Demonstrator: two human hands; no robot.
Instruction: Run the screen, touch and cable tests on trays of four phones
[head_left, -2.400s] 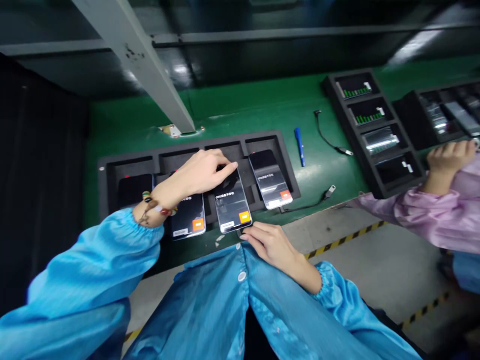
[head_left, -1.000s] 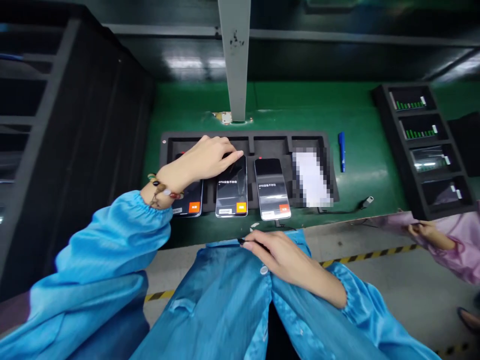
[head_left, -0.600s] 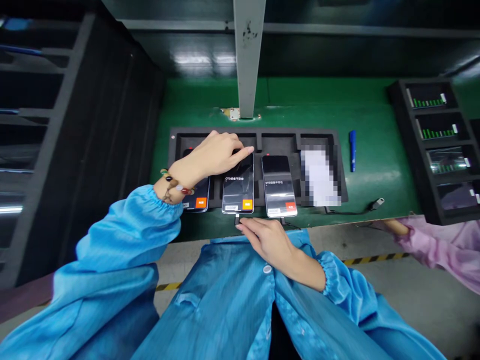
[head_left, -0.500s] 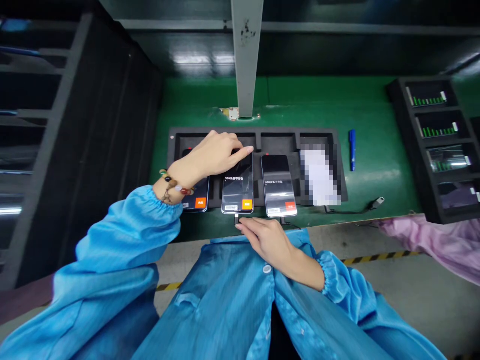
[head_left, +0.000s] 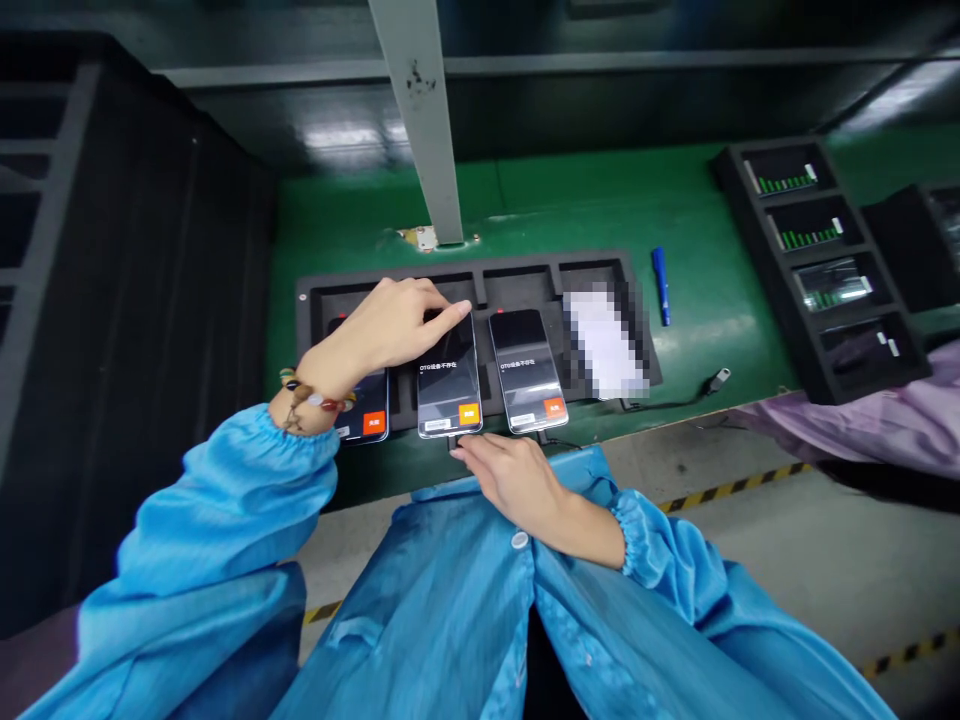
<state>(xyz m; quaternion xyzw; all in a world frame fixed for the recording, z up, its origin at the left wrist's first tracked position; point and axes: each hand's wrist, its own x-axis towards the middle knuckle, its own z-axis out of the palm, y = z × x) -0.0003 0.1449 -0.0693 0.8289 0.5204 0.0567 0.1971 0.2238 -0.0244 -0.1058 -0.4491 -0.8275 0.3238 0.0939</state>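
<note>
My left hand [head_left: 386,322] lies over the upper end of the middle phone [head_left: 448,385], thumb at its right edge and fingers curled at its top. Below it, my right hand [head_left: 517,480] pinches a small black cable plug [head_left: 452,441] against the phone's bottom edge. Another phone [head_left: 373,405] is partly hidden under my left wrist. To the right rests a phone [head_left: 529,370] with a plug at its bottom edge. These phones show dark screens with orange boxes. They lie on a black compartment tray [head_left: 304,325], beside a pixelated white item [head_left: 606,340].
A blue marker [head_left: 661,287] and a loose cable connector [head_left: 718,381] lie right of the tray. Farther right stands a black tray [head_left: 814,375] of devices. A dark rack [head_left: 150,330] rises at left, a grey post [head_left: 431,120] behind. A person's pink sleeve [head_left: 870,415] shows at right.
The view has shifted, so the tray appears farther left and slightly turned. The plug in my right hand has moved up against the middle phone, its metal end now hardly showing. My left hand keeps its hold.
</note>
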